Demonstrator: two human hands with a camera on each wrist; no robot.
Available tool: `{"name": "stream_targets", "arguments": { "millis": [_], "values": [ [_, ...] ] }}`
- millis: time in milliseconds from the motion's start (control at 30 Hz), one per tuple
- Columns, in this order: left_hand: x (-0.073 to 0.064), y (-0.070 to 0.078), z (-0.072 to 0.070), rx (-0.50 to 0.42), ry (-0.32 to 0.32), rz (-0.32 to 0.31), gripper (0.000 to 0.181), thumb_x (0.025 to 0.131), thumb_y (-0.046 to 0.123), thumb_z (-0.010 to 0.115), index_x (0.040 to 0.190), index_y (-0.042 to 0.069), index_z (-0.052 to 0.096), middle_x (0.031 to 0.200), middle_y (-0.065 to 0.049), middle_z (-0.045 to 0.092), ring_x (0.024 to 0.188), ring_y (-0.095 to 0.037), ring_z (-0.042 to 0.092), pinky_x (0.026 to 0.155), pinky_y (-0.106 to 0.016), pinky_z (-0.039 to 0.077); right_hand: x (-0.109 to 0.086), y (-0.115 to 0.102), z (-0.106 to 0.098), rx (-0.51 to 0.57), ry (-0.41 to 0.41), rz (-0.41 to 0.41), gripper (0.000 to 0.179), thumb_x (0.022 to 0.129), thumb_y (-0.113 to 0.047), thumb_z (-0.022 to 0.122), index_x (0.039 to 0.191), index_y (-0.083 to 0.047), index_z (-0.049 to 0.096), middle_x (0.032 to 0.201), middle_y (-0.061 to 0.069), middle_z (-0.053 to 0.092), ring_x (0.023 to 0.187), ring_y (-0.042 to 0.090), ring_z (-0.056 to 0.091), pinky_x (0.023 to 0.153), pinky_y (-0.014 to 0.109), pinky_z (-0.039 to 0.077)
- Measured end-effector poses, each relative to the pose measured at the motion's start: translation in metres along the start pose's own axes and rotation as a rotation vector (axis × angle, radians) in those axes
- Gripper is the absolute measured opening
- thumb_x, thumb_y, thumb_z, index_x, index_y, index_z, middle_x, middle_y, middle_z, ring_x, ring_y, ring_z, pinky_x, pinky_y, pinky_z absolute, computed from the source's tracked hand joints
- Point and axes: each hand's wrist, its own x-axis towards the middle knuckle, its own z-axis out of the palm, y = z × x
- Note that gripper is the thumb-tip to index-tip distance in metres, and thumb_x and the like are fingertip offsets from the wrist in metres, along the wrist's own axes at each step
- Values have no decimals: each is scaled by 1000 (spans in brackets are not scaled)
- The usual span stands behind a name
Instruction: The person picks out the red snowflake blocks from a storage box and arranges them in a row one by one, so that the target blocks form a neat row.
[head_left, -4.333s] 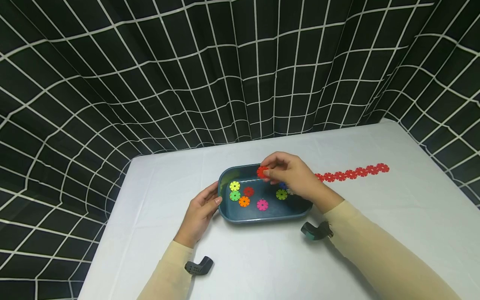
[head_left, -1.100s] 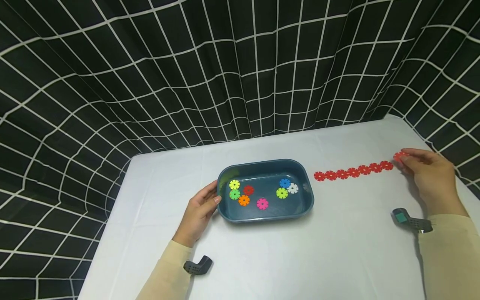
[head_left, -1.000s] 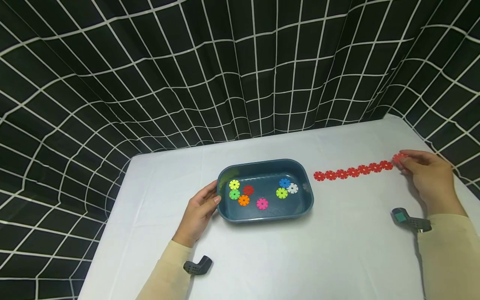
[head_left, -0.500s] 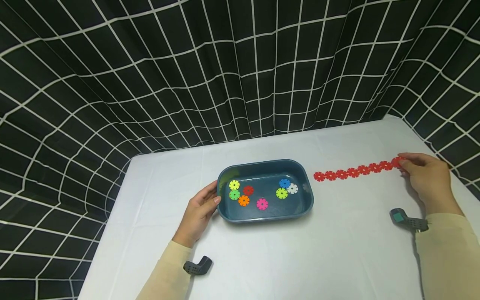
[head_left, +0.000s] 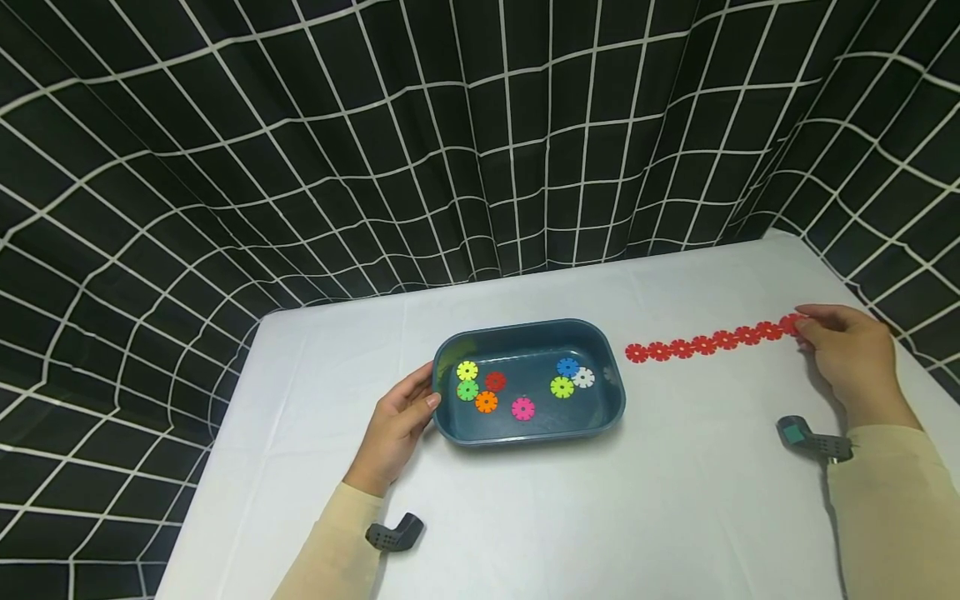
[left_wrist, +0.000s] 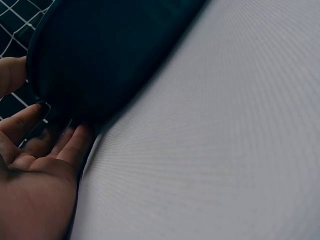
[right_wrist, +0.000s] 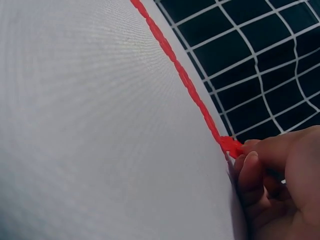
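In the head view my left hand [head_left: 396, 429] holds the left end of a dark teal plastic tray [head_left: 528, 437], thumb at its rim and fingers against the outer wall. Over at the right, my right hand [head_left: 851, 354] pinches a red notched snowflake disc [head_left: 790, 323] between thumb and fingers. That disc meets the right end of a row of red snowflake discs [head_left: 702, 344] lying on the table. In the right wrist view the pinched disc [right_wrist: 231, 145] is tilted against the row's end [right_wrist: 187, 82]. The left wrist view shows the tray [left_wrist: 110, 50] above the left fingers.
Inside the tray lie loose discs: yellow [head_left: 467, 371], green [head_left: 467, 390], red [head_left: 495, 381], orange [head_left: 486, 402], pink [head_left: 523, 408], blue [head_left: 567, 367], white [head_left: 583, 377] and lime [head_left: 562, 387]. A white cloth covers the table [head_left: 600, 517]; a black gridded curtain [head_left: 510, 150] hangs behind.
My right hand has carried a red disc from over the tray to the row's right end, then lowered it slightly left against the last disc. The left hand stays on the tray.
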Motion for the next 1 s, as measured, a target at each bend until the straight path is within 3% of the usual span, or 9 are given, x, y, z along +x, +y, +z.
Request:
{"name": "stream_targets", "arguments": {
  "millis": [233,433,667,767,867,1000],
  "values": [
    [0,0,-1,6,1,-3,58,108,0,64,162,-6,44,164,-22,47,151,-35,45,118,-36,45,2,0,0,43,29,27,60,115,-39,52,163,-2,47,137,16,55,93,9,62,73,6,52],
    [0,0,-1,-1,-1,-4,58,108,0,64,162,-5,44,164,-22,47,151,-35,46,118,-36,45,2,0,0,146,43,50,61,113,-44,55,163,-8,49,125,0,55,93,4,61,75,5,52],
    [1,-1,-1,-8,0,-1,58,108,0,64,161,-6,44,164,-23,46,151,-36,45,118,-36,45,-9,-6,-4,380,39,44,29,111,-44,62,138,-35,64,116,-12,52,93,4,63,74,8,55],
    [0,0,0,-7,1,-3,58,108,1,64,162,-6,44,164,-23,45,151,-36,45,118,-36,45,-15,-13,-3,535,33,27,24,109,-40,68,132,-34,66,118,-11,55,95,4,65,74,10,57],
    [0,0,0,0,5,-3,58,108,1,65,161,-6,44,164,-23,46,151,-35,45,118,-36,45,-22,-21,0,687,5,-9,34,105,-37,74,136,-26,67,123,-6,59,101,8,66,76,12,58],
    [1,-1,-1,8,6,2,58,108,1,65,161,-6,44,164,-23,47,151,-36,45,118,-36,45,-31,-33,6,767,-31,-79,45,103,-40,76,142,-20,65,129,-2,60,108,11,65,81,11,57]
  ]
}}
